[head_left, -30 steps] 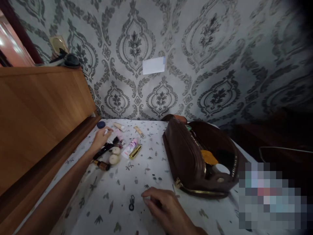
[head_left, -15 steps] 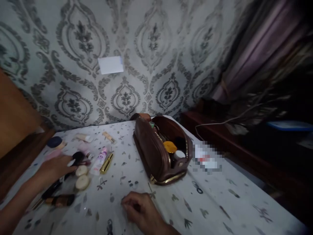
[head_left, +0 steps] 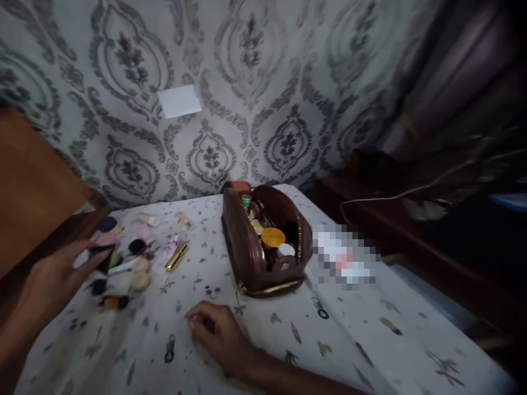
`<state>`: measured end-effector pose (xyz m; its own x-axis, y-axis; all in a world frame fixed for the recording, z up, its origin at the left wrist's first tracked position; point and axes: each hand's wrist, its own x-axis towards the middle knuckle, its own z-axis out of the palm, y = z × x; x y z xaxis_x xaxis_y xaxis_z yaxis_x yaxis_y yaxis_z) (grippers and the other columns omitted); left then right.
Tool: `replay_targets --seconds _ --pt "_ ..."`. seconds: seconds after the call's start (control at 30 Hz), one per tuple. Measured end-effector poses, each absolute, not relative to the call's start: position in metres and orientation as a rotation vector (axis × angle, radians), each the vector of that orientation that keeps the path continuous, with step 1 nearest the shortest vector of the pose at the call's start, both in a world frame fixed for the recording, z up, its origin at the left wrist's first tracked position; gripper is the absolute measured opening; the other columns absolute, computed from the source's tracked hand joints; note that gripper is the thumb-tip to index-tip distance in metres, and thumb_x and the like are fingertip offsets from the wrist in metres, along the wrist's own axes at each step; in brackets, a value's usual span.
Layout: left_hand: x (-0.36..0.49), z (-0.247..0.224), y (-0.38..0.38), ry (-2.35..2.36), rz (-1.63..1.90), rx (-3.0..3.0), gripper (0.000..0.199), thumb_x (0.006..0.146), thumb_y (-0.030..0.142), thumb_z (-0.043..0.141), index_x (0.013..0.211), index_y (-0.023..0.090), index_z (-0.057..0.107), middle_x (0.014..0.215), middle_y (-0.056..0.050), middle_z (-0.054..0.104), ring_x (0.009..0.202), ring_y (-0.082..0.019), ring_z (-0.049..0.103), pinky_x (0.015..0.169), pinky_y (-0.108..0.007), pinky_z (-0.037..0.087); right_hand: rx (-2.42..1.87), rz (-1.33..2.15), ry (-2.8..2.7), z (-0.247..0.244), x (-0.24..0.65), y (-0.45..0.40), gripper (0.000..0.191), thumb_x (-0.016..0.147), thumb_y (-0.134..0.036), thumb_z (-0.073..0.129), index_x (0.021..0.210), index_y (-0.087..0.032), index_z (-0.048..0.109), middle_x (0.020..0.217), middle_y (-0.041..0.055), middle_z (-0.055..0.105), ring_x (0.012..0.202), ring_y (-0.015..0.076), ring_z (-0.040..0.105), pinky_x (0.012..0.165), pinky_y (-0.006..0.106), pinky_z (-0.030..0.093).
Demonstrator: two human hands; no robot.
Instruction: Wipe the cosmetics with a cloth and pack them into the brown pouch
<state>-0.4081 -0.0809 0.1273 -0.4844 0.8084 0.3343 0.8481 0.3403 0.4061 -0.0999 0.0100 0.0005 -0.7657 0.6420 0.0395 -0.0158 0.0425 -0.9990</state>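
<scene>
- Head view: the left hand (head_left: 51, 274) pinched a dark item (head_left: 105, 258) above the crowded cosmetics; blur hid its exact shape. A loose fingertip grip could have let it slip.
- Round cream-coloured pieces (head_left: 141, 274) lay close by, so a low sweep might have knocked them.
- A gold tube (head_left: 176, 258) lay on the patterned cloth (head_left: 341, 329) and could have rolled if bumped.
- The right hand (head_left: 220, 332) was half open, loosely curled, visibly empty, near the brown bag (head_left: 242, 241); its forearm dragging the cloth might have shifted everything.
</scene>
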Motion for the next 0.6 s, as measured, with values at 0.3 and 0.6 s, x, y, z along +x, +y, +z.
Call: replay_targets --seconds 0.3,0.6 --pt "-0.274 0.093 -0.040 -2.773 -1.875 -1.355 0.053 0.059 0.065 0.072 0.082 0.018 0.062 0.073 -0.001 0.064 0.069 -0.019 0.058 0.063 -0.029 0.047 -0.380 2.145 -1.442 0.000 -0.101 0.008 0.066 0.086 -0.071 0.049 0.126 -0.019 0.060 0.093 0.0090 0.067 0.084 0.0206 0.065 0.057 0.027 0.051" --pt "-0.251 0.052 -0.034 -2.483 -1.687 -1.381 0.039 0.084 0.054 0.056 0.102 0.019 0.055 0.097 -0.006 0.062 0.090 -0.023 0.059 0.080 -0.035 0.048 -0.370 2.288 -1.252 -0.002 -0.108 0.008 0.061 0.070 -0.054 0.079 0.117 -0.022 0.059 0.074 -0.0038 0.060 0.057 0.0098 0.057 0.049 0.021 0.046"
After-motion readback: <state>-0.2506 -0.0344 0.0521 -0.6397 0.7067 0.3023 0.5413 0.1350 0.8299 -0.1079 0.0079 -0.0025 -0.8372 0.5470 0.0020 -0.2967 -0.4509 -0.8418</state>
